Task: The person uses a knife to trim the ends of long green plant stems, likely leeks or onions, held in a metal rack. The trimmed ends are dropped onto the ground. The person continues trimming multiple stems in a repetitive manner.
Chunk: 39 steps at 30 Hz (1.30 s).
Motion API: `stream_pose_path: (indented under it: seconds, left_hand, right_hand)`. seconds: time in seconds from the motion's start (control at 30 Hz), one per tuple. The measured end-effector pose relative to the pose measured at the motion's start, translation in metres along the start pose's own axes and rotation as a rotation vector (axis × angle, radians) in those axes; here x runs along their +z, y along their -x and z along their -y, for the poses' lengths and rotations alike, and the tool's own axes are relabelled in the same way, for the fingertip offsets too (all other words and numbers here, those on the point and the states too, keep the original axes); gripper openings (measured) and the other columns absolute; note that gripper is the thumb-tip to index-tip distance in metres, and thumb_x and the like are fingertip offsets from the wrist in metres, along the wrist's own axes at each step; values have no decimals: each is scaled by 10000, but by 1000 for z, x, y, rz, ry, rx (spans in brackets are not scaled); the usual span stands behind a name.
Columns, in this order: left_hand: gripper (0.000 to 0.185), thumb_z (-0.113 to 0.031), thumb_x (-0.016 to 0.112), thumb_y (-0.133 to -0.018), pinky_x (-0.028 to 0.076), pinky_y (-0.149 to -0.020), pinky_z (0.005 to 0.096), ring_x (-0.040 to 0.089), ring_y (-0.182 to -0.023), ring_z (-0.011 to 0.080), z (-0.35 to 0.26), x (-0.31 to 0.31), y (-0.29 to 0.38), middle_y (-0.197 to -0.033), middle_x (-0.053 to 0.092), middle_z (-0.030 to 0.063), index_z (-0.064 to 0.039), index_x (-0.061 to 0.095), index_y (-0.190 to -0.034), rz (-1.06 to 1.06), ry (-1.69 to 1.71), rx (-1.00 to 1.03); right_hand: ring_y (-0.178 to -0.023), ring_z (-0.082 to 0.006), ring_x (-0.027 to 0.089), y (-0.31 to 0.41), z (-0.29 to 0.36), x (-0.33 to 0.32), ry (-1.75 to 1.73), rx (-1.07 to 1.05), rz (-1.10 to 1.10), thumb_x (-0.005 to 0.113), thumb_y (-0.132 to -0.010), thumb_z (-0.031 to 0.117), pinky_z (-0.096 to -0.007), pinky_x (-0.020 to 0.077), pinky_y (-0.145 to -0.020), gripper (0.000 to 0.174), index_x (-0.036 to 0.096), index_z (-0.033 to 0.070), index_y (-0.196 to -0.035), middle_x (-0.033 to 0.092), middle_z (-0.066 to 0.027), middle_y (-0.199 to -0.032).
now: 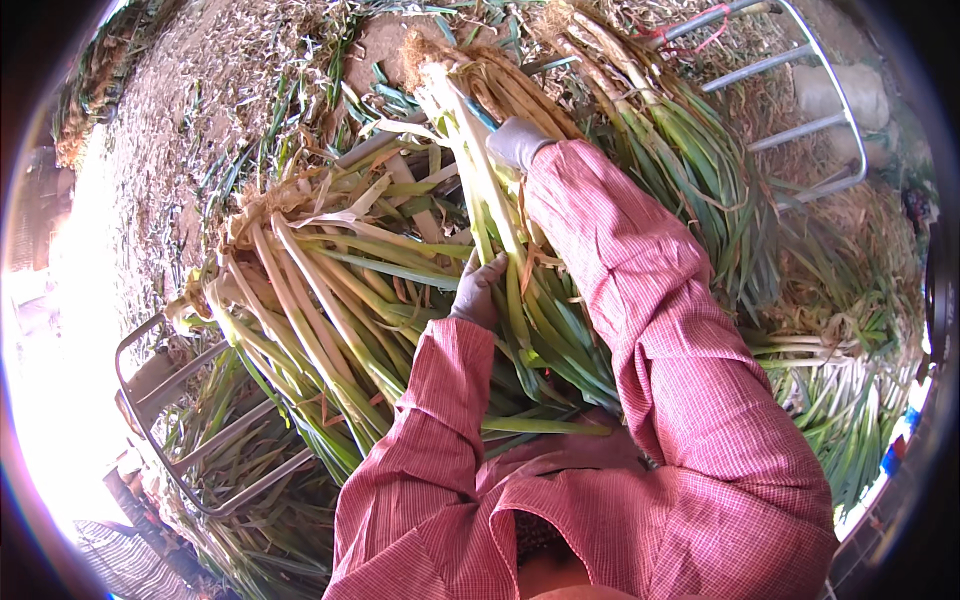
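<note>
Large scallions with long white stalks, brown roots and green leaves lie before me. My left hand (478,289), in a grey glove, is closed around the stalks of some scallions (491,180) in the middle. Higher up, beside their root end, my right hand (517,142), also gloved, is shut on a tool with a blue part (480,114); its far end is hidden among the stalks. A pile of scallions (315,292) with pale stalks spreads to the left. Another bunch (667,112) lies at the upper right, its roots pointing away from me.
Grey metal tube racks stick out at the left (225,435) and upper right (799,127). Dry husks and leaf scraps (247,82) cover the ground beyond. More scallions (840,397) lie at the lower right, and loose leaves (262,540) are heaped at the lower left.
</note>
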<state>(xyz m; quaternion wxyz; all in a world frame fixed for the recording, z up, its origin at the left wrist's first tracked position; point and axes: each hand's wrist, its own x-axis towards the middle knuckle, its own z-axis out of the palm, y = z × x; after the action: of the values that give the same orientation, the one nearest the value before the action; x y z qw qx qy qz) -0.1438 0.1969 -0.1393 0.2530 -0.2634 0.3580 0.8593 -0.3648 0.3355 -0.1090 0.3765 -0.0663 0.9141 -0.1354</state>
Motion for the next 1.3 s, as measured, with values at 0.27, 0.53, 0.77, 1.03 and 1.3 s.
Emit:
stream_pose_path:
  seconds: [0.27,0.53,0.77,1.03,1.3]
  left_hand:
    - [295,-156,573,-1007,567,-727,335,665,-862,183,-29,3,-24,-1027,673,54,-58,558,-1285,14,12,22]
    - [406,-109,774,-810,547,-639,345,640,-713,215,-57,31,-21,-862,656,75,-30,583,-1159,-105,-363,55]
    - [428,-186,754,-832,511,-574,276,589,-638,144,-181,36,114,-836,611,44,-33,591,-1197,-74,-462,110]
    - [309,-287,720,-854,454,-586,297,550,-646,150,-267,3,310,-759,592,47,-62,625,-1044,-591,-804,522]
    - [554,-296,779,-845,551,-689,300,635,-812,221,-192,-115,324,-1032,641,135,-24,526,-1256,-1051,-1425,76]
  right_hand:
    - [-586,-128,530,172,-40,64,-744,325,117,575,-945,268,-322,456,-534,325,626,-5,-1114,584,-45,-744]
    - [-752,-259,700,179,-19,50,-628,326,-19,596,-915,351,-380,549,-706,362,685,28,-1054,714,-165,-865]
    - [-777,-356,683,234,-47,66,-697,275,-109,563,-929,299,-429,528,-734,350,665,11,-1101,707,-213,-901]
    - [-844,-386,671,303,-113,126,-598,237,-104,582,-917,310,-441,516,-763,343,665,43,-1115,699,-221,-900]
    - [-921,-442,653,350,-149,184,-416,268,-62,603,-919,323,-489,518,-820,334,665,37,-1081,694,-251,-927]
